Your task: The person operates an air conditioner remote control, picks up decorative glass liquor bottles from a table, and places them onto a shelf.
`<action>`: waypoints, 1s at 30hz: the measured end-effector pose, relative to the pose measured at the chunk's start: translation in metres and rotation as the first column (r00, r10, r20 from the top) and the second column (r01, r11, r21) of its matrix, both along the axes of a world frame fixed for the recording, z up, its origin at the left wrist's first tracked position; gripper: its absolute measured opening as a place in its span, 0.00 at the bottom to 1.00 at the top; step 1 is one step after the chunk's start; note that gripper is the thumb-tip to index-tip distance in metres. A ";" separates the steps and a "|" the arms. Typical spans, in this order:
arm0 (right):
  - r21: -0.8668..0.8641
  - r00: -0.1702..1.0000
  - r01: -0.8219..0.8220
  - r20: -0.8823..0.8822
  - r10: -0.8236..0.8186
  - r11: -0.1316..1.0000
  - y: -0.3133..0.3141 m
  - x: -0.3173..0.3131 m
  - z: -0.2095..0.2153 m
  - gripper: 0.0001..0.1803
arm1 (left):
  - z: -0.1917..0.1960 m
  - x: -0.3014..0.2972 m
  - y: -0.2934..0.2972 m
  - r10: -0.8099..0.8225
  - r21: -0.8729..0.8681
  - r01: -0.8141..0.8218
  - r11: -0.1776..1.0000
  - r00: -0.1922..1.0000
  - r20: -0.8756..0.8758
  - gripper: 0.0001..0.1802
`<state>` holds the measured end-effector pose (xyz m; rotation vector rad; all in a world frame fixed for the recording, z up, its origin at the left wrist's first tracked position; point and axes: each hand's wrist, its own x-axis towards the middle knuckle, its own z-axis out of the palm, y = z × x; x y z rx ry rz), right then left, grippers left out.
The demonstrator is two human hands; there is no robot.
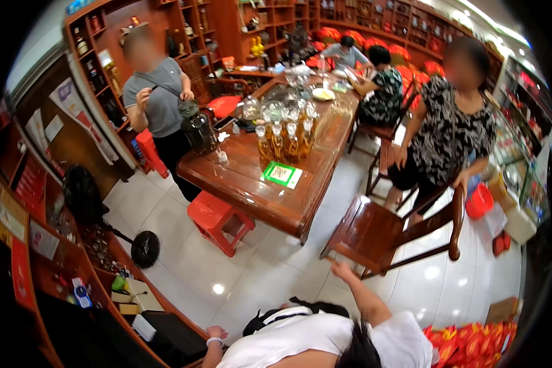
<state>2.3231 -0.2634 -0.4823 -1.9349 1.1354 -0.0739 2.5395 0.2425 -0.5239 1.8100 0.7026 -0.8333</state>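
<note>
My left hand [216, 333], with a pale band at the wrist, is low beside the edge of the wooden cabinet. Its fingers look loosely bent and apart, and I see nothing in them. My right hand [348, 272] reaches forward, fingers stretched out, close to the near edge of a dark wooden chair [374, 230]. Whether the fingertips touch the chair, I cannot tell. A person in a patterned top [454, 122] stands behind this tilted chair with one hand on its top rail. A black bag [316, 306] shows in front of my white shirt.
A long wooden table [251, 184] carries amber-filled glass bottles [291, 141], a large dark jar [196, 129] and a green-edged card [282, 175]. By it are a red stool [218, 218] and a person in grey [159, 92]. A black fan [83, 193] stands left; red packages [472, 346] lie lower right.
</note>
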 end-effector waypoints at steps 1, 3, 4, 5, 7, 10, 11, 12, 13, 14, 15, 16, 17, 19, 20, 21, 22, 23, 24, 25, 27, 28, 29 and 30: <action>0.016 0.986 0.014 0.163 -0.016 1.000 -0.016 0.021 -0.039 0.12 | 0.015 0.022 -0.017 -0.052 0.044 0.052 0.998 0.999 0.002 0.05; 0.207 0.988 0.050 0.133 -0.078 0.977 0.010 0.092 -0.006 0.12 | 0.024 0.033 0.004 0.030 0.153 -0.031 0.988 1.000 0.006 0.06; 0.146 0.999 -0.030 0.037 0.025 0.989 0.011 0.105 -0.013 0.12 | 0.025 0.043 0.008 0.071 0.186 -0.073 0.980 0.997 0.016 0.08; 0.089 0.988 -0.136 -0.063 0.142 0.987 0.010 0.116 -0.026 0.12 | 0.014 0.055 0.013 0.135 0.013 -0.135 0.991 0.990 0.045 0.09; 0.003 0.894 -0.394 -0.229 0.385 0.919 0.024 0.133 -0.029 0.13 | -0.014 0.082 0.018 -0.144 0.019 0.144 0.989 0.959 0.243 0.10; 0.088 0.811 -0.493 -0.314 0.493 0.866 0.004 0.111 -0.111 0.14 | 0.036 0.120 -0.046 -0.011 -0.037 0.024 0.999 0.948 0.319 0.08; 0.105 0.709 -0.603 -0.384 0.592 0.791 0.005 0.122 -0.126 0.11 | 0.020 0.130 -0.039 -0.029 0.037 0.017 0.999 0.938 0.345 0.08; 0.169 0.623 -0.674 -0.392 0.676 0.719 -0.003 0.130 -0.147 0.10 | 0.003 0.141 -0.032 -0.055 0.098 0.022 0.995 0.935 0.351 0.10; 0.228 0.547 -0.717 -0.401 0.735 0.658 -0.017 0.139 -0.171 0.09 | -0.001 0.149 -0.027 -0.010 0.095 -0.025 0.995 0.939 0.345 0.10; 0.285 0.512 -0.691 -0.456 0.728 0.664 -0.014 0.160 -0.165 0.09 | 0.010 0.164 -0.027 -0.126 0.162 0.073 0.984 0.930 0.346 0.11; 0.322 0.511 -0.606 -0.542 0.667 0.727 -0.010 0.191 -0.152 0.08 | 0.018 0.179 -0.026 -0.239 0.227 0.168 0.959 0.912 0.333 0.12; 0.325 0.507 -0.531 -0.618 0.601 0.782 0.010 0.243 -0.106 0.08 | 0.012 0.191 -0.011 -0.203 0.254 0.117 0.960 0.916 0.345 0.12; 0.309 0.503 -0.498 -0.658 0.560 0.810 0.021 0.293 -0.069 0.08 | -0.004 0.196 0.011 -0.338 0.322 0.237 0.917 0.890 0.308 0.13; 0.583 0.864 -0.152 -0.315 0.394 0.798 -0.025 0.338 -0.143 0.07 | 0.002 0.246 0.020 -0.460 0.360 0.357 0.862 0.848 0.262 0.13; 0.418 0.825 -0.333 -0.306 0.476 0.845 -0.011 0.385 -0.144 0.08 | 0.016 0.260 0.032 -0.427 0.413 0.336 0.846 0.892 0.148 0.15; 0.184 0.772 -0.492 -0.358 0.525 0.851 -0.003 0.431 -0.141 0.10 | 0.031 0.264 0.044 -0.384 0.449 0.331 0.830 0.923 0.030 0.16; -0.055 0.726 -0.612 -0.436 0.532 0.789 0.010 0.485 -0.130 0.11 | 0.025 0.273 0.058 -0.283 0.514 0.222 0.828 0.958 0.041 0.16; 0.143 0.816 -0.481 -0.288 0.501 0.865 0.045 0.554 -0.078 0.07 | 0.040 0.279 0.070 -0.083 0.475 0.020 0.880 0.990 0.114 0.16; -0.159 0.791 -0.563 -0.388 0.473 0.811 0.008 0.586 -0.149 0.06 | 0.049 0.316 0.062 0.022 0.332 -0.061 0.941 0.993 0.120 0.14; -0.152 0.865 -0.501 -0.066 0.497 0.852 0.065 0.650 -0.102 0.08 | 0.059 0.319 0.077 0.234 0.280 -0.257 0.925 0.966 0.113 0.12; 0.036 0.744 -0.657 -0.125 0.656 0.753 0.120 0.747 -0.035 0.07 | -0.033 0.301 0.140 0.206 0.419 -0.264 0.869 0.962 0.178 0.12; 0.050 0.732 -0.675 -0.086 0.676 0.736 0.137 0.787 -0.025 0.07 | -0.061 0.295 0.146 -0.151 0.518 0.106 0.849 0.987 0.046 0.12; -0.033 0.668 -0.739 0.088 0.739 0.673 0.166 0.825 -0.012 0.09 | -0.079 0.280 0.152 -0.485 0.614 0.434 0.660 0.870 -0.094 0.12; -0.002 0.639 -0.762 0.159 0.752 0.648 0.191 0.883 -0.008 0.09 | -0.094 0.279 0.155 -0.721 0.686 0.604 0.406 0.673 -0.166 0.13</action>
